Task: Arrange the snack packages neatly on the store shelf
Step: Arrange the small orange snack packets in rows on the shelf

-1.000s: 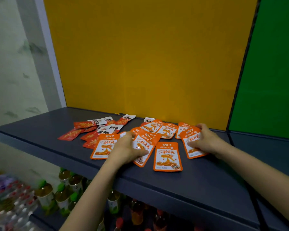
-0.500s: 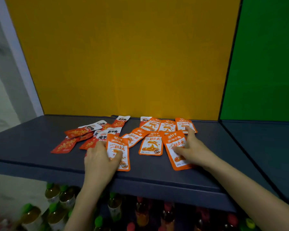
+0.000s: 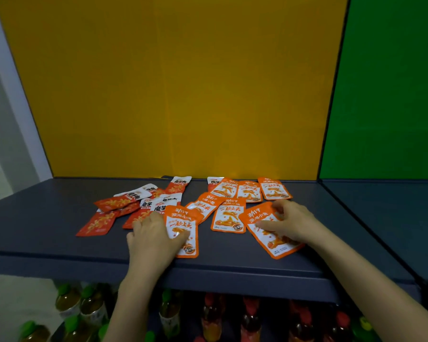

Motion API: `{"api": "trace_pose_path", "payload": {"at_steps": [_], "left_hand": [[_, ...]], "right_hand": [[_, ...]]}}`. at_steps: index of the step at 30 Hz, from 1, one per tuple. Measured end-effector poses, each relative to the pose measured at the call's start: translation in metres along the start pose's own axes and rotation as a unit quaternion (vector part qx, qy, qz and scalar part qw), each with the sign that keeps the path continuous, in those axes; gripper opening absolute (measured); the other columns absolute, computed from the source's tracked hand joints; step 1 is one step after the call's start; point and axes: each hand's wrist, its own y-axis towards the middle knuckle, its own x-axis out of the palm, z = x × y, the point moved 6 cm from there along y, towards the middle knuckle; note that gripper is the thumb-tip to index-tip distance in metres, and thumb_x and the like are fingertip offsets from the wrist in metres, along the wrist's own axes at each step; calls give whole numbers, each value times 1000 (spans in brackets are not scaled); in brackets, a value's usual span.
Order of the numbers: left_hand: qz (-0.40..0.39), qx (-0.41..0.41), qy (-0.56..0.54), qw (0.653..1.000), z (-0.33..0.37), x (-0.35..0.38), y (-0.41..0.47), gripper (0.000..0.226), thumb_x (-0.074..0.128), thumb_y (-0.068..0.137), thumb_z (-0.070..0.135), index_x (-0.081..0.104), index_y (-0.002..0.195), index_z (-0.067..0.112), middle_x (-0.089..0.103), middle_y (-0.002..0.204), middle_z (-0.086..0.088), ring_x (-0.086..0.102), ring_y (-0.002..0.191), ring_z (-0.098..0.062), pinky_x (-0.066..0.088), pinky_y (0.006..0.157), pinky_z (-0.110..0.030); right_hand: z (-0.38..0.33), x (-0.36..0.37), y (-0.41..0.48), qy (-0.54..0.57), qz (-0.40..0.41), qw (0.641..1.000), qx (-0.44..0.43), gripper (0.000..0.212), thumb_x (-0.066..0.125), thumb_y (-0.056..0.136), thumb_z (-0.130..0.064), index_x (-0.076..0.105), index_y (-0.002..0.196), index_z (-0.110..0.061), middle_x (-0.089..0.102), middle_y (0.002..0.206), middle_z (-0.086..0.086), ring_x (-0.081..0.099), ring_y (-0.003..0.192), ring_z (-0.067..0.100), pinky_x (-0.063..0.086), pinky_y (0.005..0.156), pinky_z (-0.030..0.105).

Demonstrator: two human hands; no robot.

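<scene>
Several orange and white snack packets lie flat on the dark grey shelf (image 3: pixel 47 245). My left hand (image 3: pixel 153 239) rests on one orange packet (image 3: pixel 183 223) near the front edge, thumb pressing its middle. My right hand (image 3: pixel 290 224) presses on another orange packet (image 3: pixel 265 218) that lies tilted at the right. Between them sits a third orange packet (image 3: pixel 229 215). Three more orange packets (image 3: pixel 248 191) form a row at the back. A loose heap of red and white packets (image 3: pixel 124 206) lies to the left.
A yellow back panel (image 3: pixel 178 90) stands behind the shelf, with a green panel (image 3: pixel 386 95) and a second shelf section to the right. Bottles with green and red caps (image 3: pixel 208 317) stand on the level below.
Both hands have slid their orange packets a little toward the front edge and now rest on them. The other packets keep their places.
</scene>
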Motion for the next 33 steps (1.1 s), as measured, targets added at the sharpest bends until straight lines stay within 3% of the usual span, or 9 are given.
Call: {"api": "trace_pose_path", "payload": {"at_steps": [7,10,13,15,18,23,26,30,33], "left_hand": [[-104,0,-128,986,8,-2,13,58,74,76,30,44,123,12,51,133,-10,49,118,-26,40,89,-32],[-126,17,-139,982,13,-5,16,63,74,77,25,44,130,7,51,132,-9,50,101,-18,40,85,-30],[-157,35,-123,979,19,-3,18,44,70,80,24,47,116,12,55,122,-8,51,94,-17,44,81,-31],[-162,49,-117,978,22,-2,18,36,68,81,25,46,106,10,58,116,-7,57,97,-22,48,83,-35],[-147,52,-190,969,27,-5,21,34,69,81,21,48,106,12,62,110,-8,62,99,-27,51,89,-43],[-138,56,-282,948,49,-4,40,21,66,83,13,57,102,12,67,107,-11,66,94,-28,53,88,-42],[-170,48,-228,957,56,13,54,12,65,84,14,59,93,11,68,105,-13,66,96,-30,52,89,-42],[-171,54,-40,983,53,29,72,30,63,82,39,55,96,14,63,117,-11,55,113,-30,43,100,-43],[-192,63,15,979,56,30,76,39,61,82,44,50,104,14,63,110,-9,54,114,-29,38,103,-42]], "right_hand": [[5,-7,-3,18,21,999,27,82,70,75,-51,35,141,-16,46,142,7,50,125,25,45,102,40],[10,-9,-5,55,33,997,32,78,71,76,-44,38,140,-13,50,139,7,55,118,22,47,93,33],[12,-8,-6,105,22,994,31,62,71,79,-37,49,131,-12,61,123,5,61,81,7,47,64,18],[15,-6,-5,127,8,991,29,43,69,81,-36,56,116,-15,65,101,0,56,66,1,43,54,15],[20,-5,-3,145,9,989,28,36,68,82,-37,54,110,-17,62,93,-4,60,68,3,45,55,18],[26,-5,-4,171,15,985,24,31,64,85,-36,52,109,-20,63,95,-3,61,70,5,47,57,18],[26,-5,-5,181,22,983,19,33,64,86,-35,53,112,-18,64,93,-4,62,70,5,48,58,18],[26,-4,-9,191,29,981,18,39,64,86,-35,52,119,-16,65,102,0,64,75,8,51,64,21],[26,-4,-11,193,41,980,18,44,64,86,-34,51,123,-14,66,115,6,65,85,15,53,75,28]]}}
